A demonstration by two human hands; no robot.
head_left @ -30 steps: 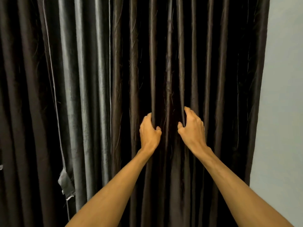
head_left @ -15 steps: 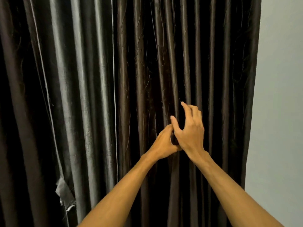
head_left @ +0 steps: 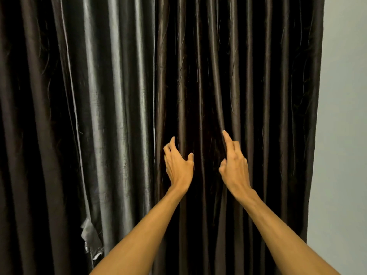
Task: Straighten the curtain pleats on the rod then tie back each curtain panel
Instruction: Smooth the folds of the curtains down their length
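Note:
A dark brown pleated curtain panel [head_left: 258,86] hangs on the right and reaches the wall. A shinier grey-brown panel [head_left: 111,96] hangs to its left; their edges meet near the middle. Both hands are on the right panel at about chest height, a hand's width apart. My left hand [head_left: 178,165] has its fingers bent round a pleat [head_left: 181,108], thumb on the pleat's other side. My right hand [head_left: 235,165] lies against a neighbouring fold [head_left: 217,92], its index finger straight along it. The rod is out of view.
A pale bare wall [head_left: 343,135] runs down the right side past the curtain's edge. A torn or folded grey flap of lining [head_left: 88,237] sticks out low on the left panel. Further dark curtain folds [head_left: 23,135] fill the far left.
My hands came together half a second ago and have now moved apart again, spreading the folds between them. The view has shifted, showing more of the left panel.

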